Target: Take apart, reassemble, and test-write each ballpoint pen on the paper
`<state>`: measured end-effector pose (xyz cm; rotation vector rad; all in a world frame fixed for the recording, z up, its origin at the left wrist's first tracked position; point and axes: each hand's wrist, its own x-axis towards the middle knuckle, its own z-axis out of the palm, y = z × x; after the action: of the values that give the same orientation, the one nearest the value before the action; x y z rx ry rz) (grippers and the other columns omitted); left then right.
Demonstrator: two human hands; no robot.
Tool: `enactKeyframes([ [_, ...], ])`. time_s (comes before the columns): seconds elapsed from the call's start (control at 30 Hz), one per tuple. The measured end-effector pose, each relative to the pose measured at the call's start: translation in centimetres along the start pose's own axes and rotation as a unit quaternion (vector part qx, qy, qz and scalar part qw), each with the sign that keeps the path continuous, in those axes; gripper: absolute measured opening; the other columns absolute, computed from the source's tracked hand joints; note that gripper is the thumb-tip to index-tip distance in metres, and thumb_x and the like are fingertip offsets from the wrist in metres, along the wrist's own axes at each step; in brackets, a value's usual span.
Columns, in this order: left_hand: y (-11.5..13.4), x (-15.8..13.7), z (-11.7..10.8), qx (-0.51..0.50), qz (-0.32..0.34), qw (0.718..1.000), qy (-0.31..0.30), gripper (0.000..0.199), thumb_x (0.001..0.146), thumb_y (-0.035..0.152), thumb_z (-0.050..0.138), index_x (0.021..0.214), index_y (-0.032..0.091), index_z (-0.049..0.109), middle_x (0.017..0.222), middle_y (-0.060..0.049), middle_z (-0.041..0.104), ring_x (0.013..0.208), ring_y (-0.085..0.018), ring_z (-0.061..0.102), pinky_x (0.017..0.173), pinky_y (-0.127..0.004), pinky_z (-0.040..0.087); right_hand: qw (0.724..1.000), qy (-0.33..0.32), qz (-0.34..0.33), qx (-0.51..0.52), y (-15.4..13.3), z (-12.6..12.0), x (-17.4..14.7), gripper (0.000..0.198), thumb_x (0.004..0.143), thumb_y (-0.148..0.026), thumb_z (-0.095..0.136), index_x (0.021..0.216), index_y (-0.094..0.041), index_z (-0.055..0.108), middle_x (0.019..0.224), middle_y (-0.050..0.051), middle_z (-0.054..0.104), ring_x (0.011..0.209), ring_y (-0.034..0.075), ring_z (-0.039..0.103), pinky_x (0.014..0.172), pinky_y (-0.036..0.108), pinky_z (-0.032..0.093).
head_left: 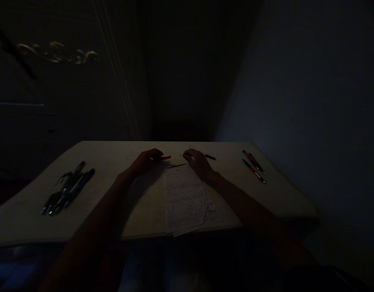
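In the dim light, my left hand (146,161) is closed around a red pen piece (166,157), whose end sticks out to the right past the fingertips. My right hand (199,163) is a short way across from it, fingertips pinched together; whatever they hold is too small and dark to make out. Between the hands, a thin dark stick like a pen refill (176,165) lies on the table. A short dark pen part (210,157) rests just right of my right hand. Handwritten sheets of paper (185,198) lie below the hands, overlapping and partly under my right wrist.
Several pens (68,188) lie bunched on the left of the pale table (107,152). More pens, red and dark (254,170), lie at the right. A wall (311,101) borders the right side, and a dark panel with a scroll ornament (57,52) stands at the left.
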<state>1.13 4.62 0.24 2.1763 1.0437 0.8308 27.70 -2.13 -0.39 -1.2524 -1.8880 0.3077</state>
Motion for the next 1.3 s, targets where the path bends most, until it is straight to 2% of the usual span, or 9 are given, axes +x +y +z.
enactKeyframes([
  [0.1,-0.3,0.0,-0.1,0.019,0.008,1.0,0.003,0.032,0.074,0.038,0.064,0.099,0.019,0.072,0.102,-0.009,0.076,0.091,-0.025,0.071,0.087,-0.04,0.056,1.0,-0.01,0.027,-0.005,-0.1,-0.1,0.0,0.016,0.097,-0.025,0.056,0.096,-0.018,0.07,0.099,0.008,0.074,0.091,0.019,0.066,0.086,0.031,0.047],
  [0.23,-0.4,0.0,-0.2,0.087,-0.004,0.996,0.006,0.023,0.079,0.032,0.061,0.092,0.02,0.075,0.099,-0.008,0.075,0.093,-0.025,0.069,0.088,-0.039,0.055,0.999,-0.015,0.047,-0.019,-0.1,-0.3,-0.1,0.017,0.097,-0.025,0.055,0.096,-0.018,0.071,0.1,0.008,0.074,0.092,0.02,0.067,0.088,0.032,0.047],
  [0.47,0.1,-0.1,-0.6,0.172,0.031,0.984,-0.04,0.021,0.085,0.026,0.059,0.093,0.022,0.079,0.097,-0.008,0.076,0.094,-0.025,0.066,0.088,-0.036,0.05,0.999,-0.007,0.05,-0.016,0.1,-0.5,0.0,0.016,0.095,-0.023,0.056,0.097,-0.018,0.07,0.101,0.009,0.074,0.092,0.02,0.066,0.087,0.032,0.048],
  [0.6,0.5,-0.3,-0.8,0.168,0.022,0.984,-0.06,0.02,0.087,0.03,0.062,0.095,0.022,0.079,0.098,-0.008,0.075,0.094,-0.025,0.066,0.088,-0.036,0.048,0.998,-0.029,0.051,-0.026,0.5,-0.5,0.0,0.014,0.094,-0.021,0.057,0.097,-0.017,0.07,0.101,0.009,0.074,0.093,0.02,0.066,0.088,0.033,0.047],
  [0.73,0.7,-0.5,-0.8,0.159,-0.003,0.986,-0.042,0.024,0.087,0.035,0.064,0.098,0.02,0.078,0.102,-0.01,0.073,0.096,-0.026,0.066,0.087,-0.037,0.05,0.993,-0.063,0.062,-0.074,0.9,-0.7,0.1,0.013,0.093,-0.017,0.058,0.095,-0.017,0.071,0.101,0.009,0.074,0.093,0.021,0.066,0.088,0.034,0.047],
  [0.8,0.8,-0.5,-0.7,0.13,0.014,0.991,-0.031,0.024,0.087,0.038,0.064,0.099,0.02,0.077,0.104,-0.01,0.072,0.097,-0.026,0.066,0.087,-0.037,0.051,0.99,-0.084,0.056,-0.102,1.0,-0.7,0.1,0.013,0.093,-0.015,0.058,0.095,-0.017,0.071,0.101,0.009,0.073,0.094,0.021,0.065,0.089,0.034,0.046],
  [0.97,1.1,-0.5,0.1,0.078,0.106,0.991,-0.029,0.028,0.087,0.047,0.068,0.097,0.024,0.078,0.104,-0.01,0.069,0.099,-0.024,0.064,0.092,-0.039,0.052,0.982,-0.109,0.036,-0.152,1.2,-0.7,0.0,0.016,0.096,-0.016,0.057,0.098,-0.017,0.072,0.1,0.01,0.07,0.094,0.02,0.063,0.089,0.032,0.045],
  [1.13,1.5,-0.4,1.2,0.133,0.113,0.981,-0.081,0.023,0.084,0.043,0.072,0.097,0.026,0.081,0.118,-0.01,0.066,0.108,-0.027,0.062,0.098,-0.045,0.049,0.977,-0.121,0.039,-0.172,1.4,-0.3,0.0,0.017,0.097,-0.017,0.057,0.096,-0.017,0.074,0.1,0.01,0.068,0.093,0.02,0.062,0.085,0.031,0.045],
  [1.3,2.3,-0.5,2.1,0.149,0.127,0.978,-0.075,0.015,0.086,0.034,0.07,0.095,0.027,0.081,0.118,-0.009,0.067,0.11,-0.026,0.06,0.1,-0.044,0.047,0.977,-0.115,0.045,-0.172,0.9,-0.4,0.0,0.021,0.1,-0.02,0.054,0.099,-0.017,0.074,0.098,0.009,0.066,0.092,0.019,0.061,0.086,0.03,0.045],
])
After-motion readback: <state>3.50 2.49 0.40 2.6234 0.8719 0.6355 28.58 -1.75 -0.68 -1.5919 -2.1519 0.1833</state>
